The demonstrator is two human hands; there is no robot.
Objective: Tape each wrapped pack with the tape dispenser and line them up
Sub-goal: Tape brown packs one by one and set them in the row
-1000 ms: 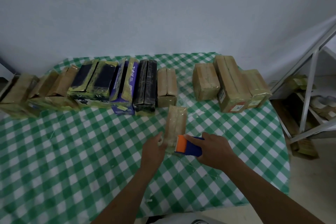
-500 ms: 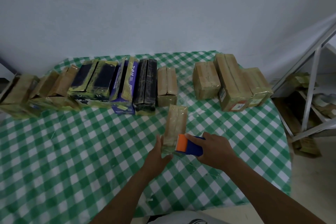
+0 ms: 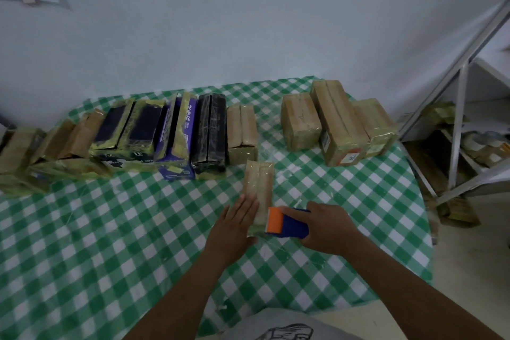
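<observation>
Now that pinch on near end is released, left hand [image 3: 237,225] is laid flat, fingers straight, along wrapped pack [image 3: 259,182], kept on tabletop [image 3: 110,243] just short of taped row [image 3: 176,135]. At pack's near end tape dispenser [image 3: 287,222] is clamped in right hand [image 3: 328,226], fingers curled round it; tape judged being smoothed down

the right grip [image 3: 327,226] is covering the back of the tape dispenser [image 3: 285,223], and the left grip [image 3: 234,228] is hiding the near left side of the wrapped pack [image 3: 260,182]. the row of packs [image 3: 138,130] is running off the picture's left edge.
</observation>
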